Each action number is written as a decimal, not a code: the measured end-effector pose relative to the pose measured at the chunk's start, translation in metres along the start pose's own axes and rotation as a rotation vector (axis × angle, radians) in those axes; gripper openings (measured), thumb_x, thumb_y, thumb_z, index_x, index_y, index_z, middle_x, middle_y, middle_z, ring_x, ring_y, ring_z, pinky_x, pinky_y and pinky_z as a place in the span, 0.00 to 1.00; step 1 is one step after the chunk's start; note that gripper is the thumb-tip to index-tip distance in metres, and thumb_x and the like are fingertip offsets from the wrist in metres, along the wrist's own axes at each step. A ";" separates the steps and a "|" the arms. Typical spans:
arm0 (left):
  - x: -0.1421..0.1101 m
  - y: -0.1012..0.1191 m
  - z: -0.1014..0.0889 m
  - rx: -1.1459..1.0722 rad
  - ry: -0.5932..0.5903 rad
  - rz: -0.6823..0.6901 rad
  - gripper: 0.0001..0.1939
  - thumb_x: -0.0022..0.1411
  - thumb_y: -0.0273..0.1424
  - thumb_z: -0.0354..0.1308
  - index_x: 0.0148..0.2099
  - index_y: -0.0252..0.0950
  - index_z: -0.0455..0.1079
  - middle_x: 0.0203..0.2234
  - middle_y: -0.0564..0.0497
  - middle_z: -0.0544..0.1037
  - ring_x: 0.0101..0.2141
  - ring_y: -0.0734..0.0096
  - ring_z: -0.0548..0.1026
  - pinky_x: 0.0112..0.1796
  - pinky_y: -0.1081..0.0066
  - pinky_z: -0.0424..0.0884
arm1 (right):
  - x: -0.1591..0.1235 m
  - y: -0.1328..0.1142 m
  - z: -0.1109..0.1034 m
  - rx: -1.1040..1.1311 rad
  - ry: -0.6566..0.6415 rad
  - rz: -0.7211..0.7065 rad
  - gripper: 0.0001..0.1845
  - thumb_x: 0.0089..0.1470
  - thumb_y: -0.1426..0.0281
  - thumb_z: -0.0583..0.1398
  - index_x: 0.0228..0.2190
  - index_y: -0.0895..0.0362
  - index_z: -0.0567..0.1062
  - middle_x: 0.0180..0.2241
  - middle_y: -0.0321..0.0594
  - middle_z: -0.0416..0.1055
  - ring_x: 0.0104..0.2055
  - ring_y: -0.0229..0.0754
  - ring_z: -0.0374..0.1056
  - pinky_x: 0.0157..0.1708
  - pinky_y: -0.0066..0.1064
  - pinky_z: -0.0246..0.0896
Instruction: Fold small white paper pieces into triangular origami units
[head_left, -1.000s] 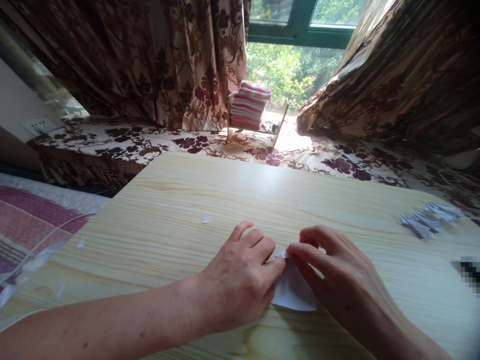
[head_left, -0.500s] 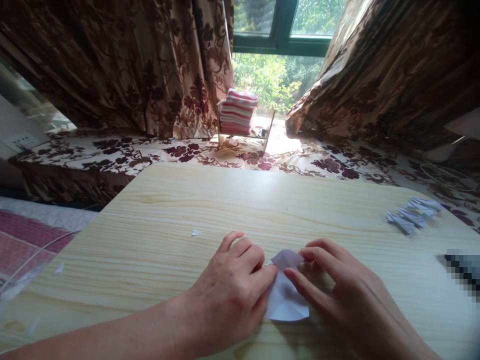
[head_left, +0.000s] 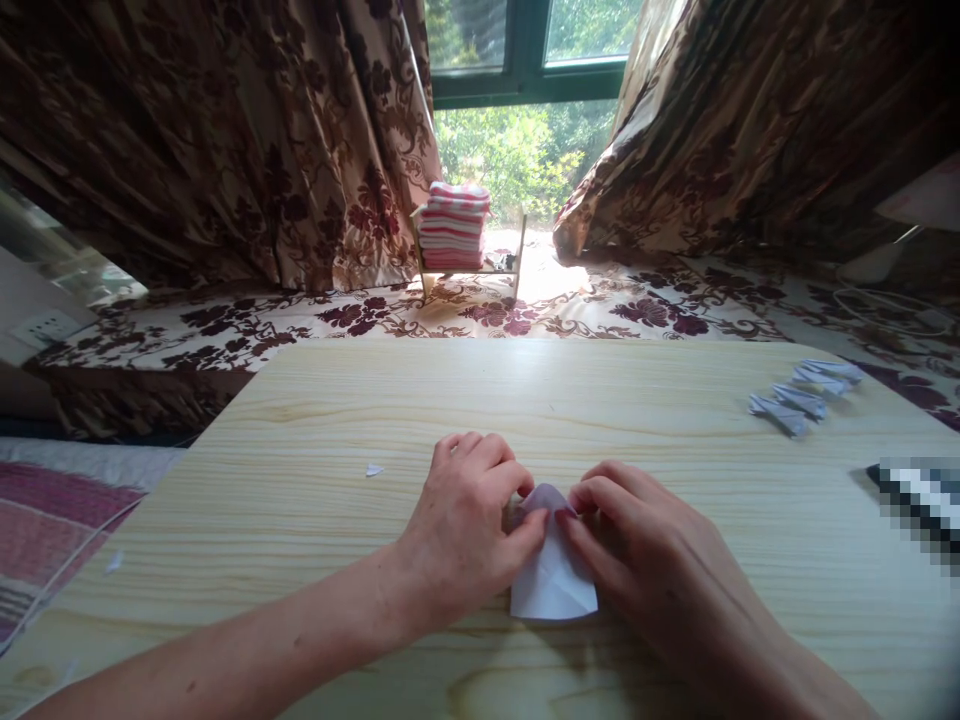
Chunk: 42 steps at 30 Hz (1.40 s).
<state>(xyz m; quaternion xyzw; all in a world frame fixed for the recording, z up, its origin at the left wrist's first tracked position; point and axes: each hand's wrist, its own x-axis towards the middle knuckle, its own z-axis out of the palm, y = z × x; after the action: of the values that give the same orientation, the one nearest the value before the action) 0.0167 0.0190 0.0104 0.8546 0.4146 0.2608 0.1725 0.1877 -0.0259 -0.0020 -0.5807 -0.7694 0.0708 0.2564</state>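
A small white sheet of paper (head_left: 555, 585) lies on the pale wooden table between my hands, its far end curled up into a rounded, narrowed shape. My left hand (head_left: 472, 520) pinches its left side, thumb on top and the index finger at the far edge. From the right, my right hand (head_left: 637, 530) pinches the other side of the far end with thumb and fingers. Both thumbs sit close together near the upper part of the sheet. The fingertips partly hide the paper's folded end.
Several folded paper pieces (head_left: 802, 395) lie at the table's (head_left: 337, 400) far right. A blurred dark object (head_left: 915, 500) is at the right edge. Paper scraps (head_left: 374, 470) lie at left. Behind, a small rack holds folded striped cloths (head_left: 454, 225) on the window ledge.
My left index finger has moved to the sheet's far left edge. The far end now curls up narrower between both hands. The whole view has shifted slightly.
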 end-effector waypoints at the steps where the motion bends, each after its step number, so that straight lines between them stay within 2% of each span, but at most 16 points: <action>1: 0.000 0.001 0.000 -0.005 -0.005 -0.013 0.03 0.53 0.28 0.60 0.29 0.34 0.71 0.30 0.49 0.71 0.36 0.64 0.67 0.44 0.59 0.61 | 0.000 0.000 0.000 0.006 -0.007 0.009 0.10 0.57 0.69 0.55 0.24 0.55 0.67 0.26 0.37 0.67 0.29 0.42 0.65 0.25 0.30 0.55; 5: 0.000 0.002 0.001 -0.033 -0.008 -0.025 0.01 0.53 0.25 0.59 0.29 0.34 0.71 0.29 0.50 0.71 0.37 0.65 0.67 0.44 0.60 0.60 | 0.002 0.001 -0.003 0.077 -0.063 0.067 0.11 0.58 0.68 0.53 0.25 0.55 0.69 0.28 0.38 0.68 0.31 0.43 0.65 0.28 0.32 0.56; 9: 0.001 0.001 0.000 -0.064 -0.006 -0.048 0.05 0.53 0.22 0.55 0.28 0.34 0.70 0.29 0.49 0.71 0.37 0.65 0.68 0.43 0.62 0.61 | 0.004 0.003 -0.005 0.133 -0.086 0.133 0.14 0.59 0.66 0.51 0.25 0.54 0.69 0.27 0.38 0.68 0.30 0.42 0.65 0.27 0.32 0.56; 13: 0.002 0.002 -0.002 -0.112 0.011 -0.073 0.04 0.56 0.26 0.56 0.29 0.35 0.70 0.29 0.50 0.73 0.36 0.66 0.69 0.43 0.62 0.61 | 0.007 0.002 -0.008 0.193 -0.052 0.187 0.16 0.59 0.64 0.51 0.21 0.54 0.68 0.24 0.37 0.67 0.27 0.40 0.63 0.25 0.30 0.54; 17: 0.002 0.006 -0.004 -0.213 0.001 -0.112 0.04 0.52 0.30 0.61 0.31 0.35 0.70 0.28 0.52 0.75 0.34 0.68 0.71 0.43 0.64 0.62 | 0.009 -0.001 -0.014 0.352 -0.055 0.256 0.17 0.59 0.62 0.51 0.23 0.54 0.70 0.21 0.35 0.68 0.23 0.38 0.63 0.22 0.28 0.56; 20: 0.001 0.011 -0.006 -0.320 -0.047 -0.212 0.04 0.54 0.28 0.57 0.28 0.35 0.69 0.23 0.54 0.73 0.28 0.73 0.70 0.34 0.70 0.64 | 0.009 -0.004 -0.018 0.401 -0.047 0.287 0.16 0.57 0.60 0.52 0.26 0.54 0.72 0.21 0.35 0.69 0.22 0.37 0.63 0.20 0.28 0.57; 23: 0.002 0.014 -0.009 -0.505 -0.069 -0.369 0.05 0.56 0.30 0.55 0.29 0.35 0.67 0.21 0.55 0.72 0.24 0.75 0.68 0.24 0.75 0.61 | 0.008 -0.005 -0.019 0.375 -0.023 0.222 0.12 0.52 0.60 0.58 0.27 0.55 0.73 0.23 0.35 0.69 0.23 0.37 0.62 0.20 0.28 0.58; 26: 0.004 0.014 -0.012 -0.674 -0.078 -0.494 0.06 0.56 0.33 0.56 0.33 0.35 0.66 0.23 0.53 0.73 0.22 0.76 0.68 0.21 0.77 0.60 | 0.007 -0.006 -0.018 0.394 -0.005 0.141 0.08 0.52 0.64 0.59 0.27 0.55 0.72 0.26 0.36 0.69 0.25 0.37 0.63 0.22 0.28 0.59; 31: 0.007 0.017 -0.014 -0.823 -0.108 -0.532 0.11 0.57 0.31 0.56 0.44 0.37 0.67 0.23 0.54 0.74 0.21 0.76 0.69 0.21 0.78 0.61 | 0.008 -0.008 -0.019 0.493 0.030 0.179 0.08 0.54 0.65 0.59 0.27 0.55 0.72 0.26 0.35 0.72 0.25 0.36 0.66 0.23 0.26 0.61; 34: 0.007 0.020 -0.013 -0.861 -0.094 -0.550 0.09 0.56 0.30 0.56 0.42 0.35 0.68 0.23 0.54 0.74 0.22 0.76 0.69 0.23 0.77 0.63 | 0.007 -0.008 -0.020 0.529 0.004 0.219 0.10 0.52 0.62 0.61 0.28 0.56 0.73 0.26 0.36 0.72 0.24 0.36 0.66 0.21 0.27 0.61; 38: 0.008 0.024 -0.012 -0.901 -0.122 -0.507 0.06 0.57 0.31 0.56 0.35 0.33 0.70 0.22 0.53 0.73 0.24 0.76 0.69 0.25 0.77 0.63 | 0.006 -0.007 -0.018 0.600 0.042 0.263 0.09 0.53 0.63 0.60 0.28 0.57 0.73 0.25 0.36 0.72 0.23 0.36 0.67 0.21 0.26 0.62; 42: 0.012 0.023 -0.016 -0.822 -0.130 -0.464 0.09 0.56 0.28 0.53 0.26 0.32 0.70 0.20 0.54 0.70 0.23 0.78 0.65 0.23 0.78 0.59 | 0.007 -0.005 -0.017 0.710 0.037 0.311 0.10 0.54 0.63 0.60 0.30 0.57 0.75 0.26 0.36 0.73 0.25 0.36 0.67 0.23 0.25 0.62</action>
<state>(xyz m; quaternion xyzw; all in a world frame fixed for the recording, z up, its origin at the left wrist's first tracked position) 0.0277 0.0160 0.0389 0.6148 0.4453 0.3041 0.5756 0.1900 -0.0238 0.0166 -0.5665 -0.5952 0.3605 0.4415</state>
